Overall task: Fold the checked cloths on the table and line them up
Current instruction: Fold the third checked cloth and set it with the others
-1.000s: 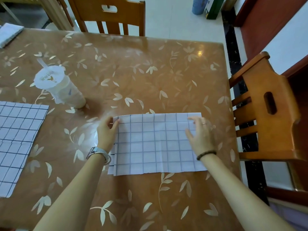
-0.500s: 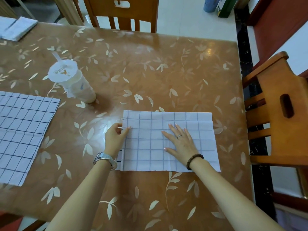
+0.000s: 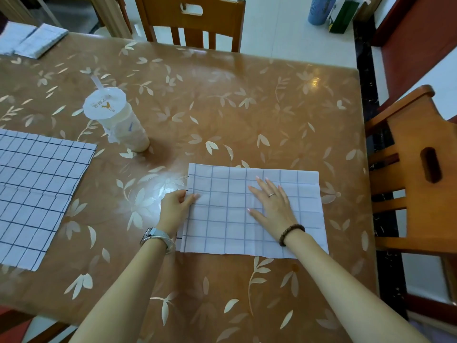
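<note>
A white checked cloth [image 3: 222, 224], folded into a wide rectangle, lies on the brown leaf-patterned table [image 3: 222, 107] near its right front. My left hand [image 3: 174, 207] pinches the cloth's left edge with curled fingers. My right hand [image 3: 270, 206] lies flat on the cloth's middle, fingers spread and pointing up-left. A second checked cloth [image 3: 34, 194] lies spread out at the table's left edge. Two folded cloths [image 3: 32, 40] sit at the far left corner.
A lidded plastic cup [image 3: 116, 120] with a straw stands between the two near cloths. One wooden chair [image 3: 195, 21] is at the far side, and another chair [image 3: 415, 179] is close to the table's right edge.
My right hand slid from the cloth's right edge to its middle and now lies flat there. My left hand has stayed at the left edge. The view shifted slightly.
</note>
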Demonstrator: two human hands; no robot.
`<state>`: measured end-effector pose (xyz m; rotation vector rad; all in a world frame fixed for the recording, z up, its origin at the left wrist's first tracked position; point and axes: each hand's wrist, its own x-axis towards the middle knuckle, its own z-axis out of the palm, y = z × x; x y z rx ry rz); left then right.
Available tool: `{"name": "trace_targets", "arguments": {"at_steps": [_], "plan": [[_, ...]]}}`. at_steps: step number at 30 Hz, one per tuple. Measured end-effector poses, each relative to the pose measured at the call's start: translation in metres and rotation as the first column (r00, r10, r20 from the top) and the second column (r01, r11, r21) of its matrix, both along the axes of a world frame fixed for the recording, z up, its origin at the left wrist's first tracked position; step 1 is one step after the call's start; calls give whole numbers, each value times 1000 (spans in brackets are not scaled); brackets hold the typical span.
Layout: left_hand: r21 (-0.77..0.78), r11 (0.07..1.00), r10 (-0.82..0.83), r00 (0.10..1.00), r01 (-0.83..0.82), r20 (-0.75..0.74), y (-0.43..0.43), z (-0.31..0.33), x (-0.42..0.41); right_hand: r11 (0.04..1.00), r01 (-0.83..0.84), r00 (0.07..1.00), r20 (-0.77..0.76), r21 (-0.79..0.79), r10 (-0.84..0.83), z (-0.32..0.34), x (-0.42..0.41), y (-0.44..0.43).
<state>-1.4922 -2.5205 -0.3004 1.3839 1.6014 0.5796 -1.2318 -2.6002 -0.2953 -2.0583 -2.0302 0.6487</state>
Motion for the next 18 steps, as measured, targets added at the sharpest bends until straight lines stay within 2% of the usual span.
{"name": "trace_targets", "arguments": {"at_steps": [5,10,15,16,18], "plan": [[62,997,-49,996,44,72,-3,7,-4,993,113,988,-106,29,-109,3,10,29],[132,987,-113,980,92,162,-2,25,-6,992,128,981,-150,17,-124,12,14,66],[159,984,-120,963,83,241,7,34,-16,991,131,990,-47,-26,-132,29,14,93],[157,985,-104,965,67,242,7,38,-16,990,131,988,-74,-48,-134,33,14,94],[143,989,-55,973,23,222,6,47,-14,984,128,956,-248,-122,-155,44,18,92]]}}
